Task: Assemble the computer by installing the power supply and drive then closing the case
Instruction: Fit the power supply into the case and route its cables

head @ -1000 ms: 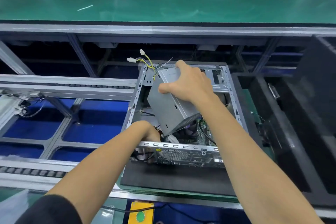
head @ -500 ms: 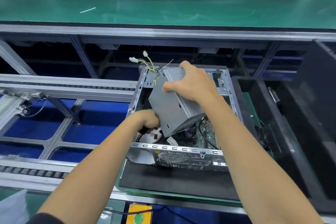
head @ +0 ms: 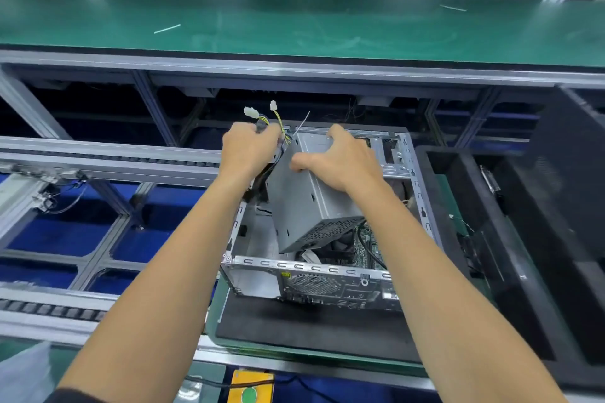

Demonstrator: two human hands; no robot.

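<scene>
An open grey computer case [head: 314,270] lies on a black mat, its inside facing up. A grey metal power supply [head: 307,203] is tilted inside it, mesh end toward me. My right hand [head: 340,162] grips the supply's far upper end, thumb on its left face. My left hand [head: 250,149] holds the supply's cable bundle [head: 278,123] at the case's far left corner; yellow and black wires with white connectors stick up above my fingers. The motherboard [head: 366,244] shows under the supply. I see no drive.
A black mat [head: 311,324] lies under the case. Black foam trays [head: 510,239] stand to the right. A roller conveyor frame [head: 108,167] runs to the left over blue flooring. A green bench top [head: 294,26] spans the back. A yellow button box [head: 250,386] sits below.
My left hand came up out of the case's near left corner to the far left corner and took hold of the cables. The power supply stays tilted in my right hand.
</scene>
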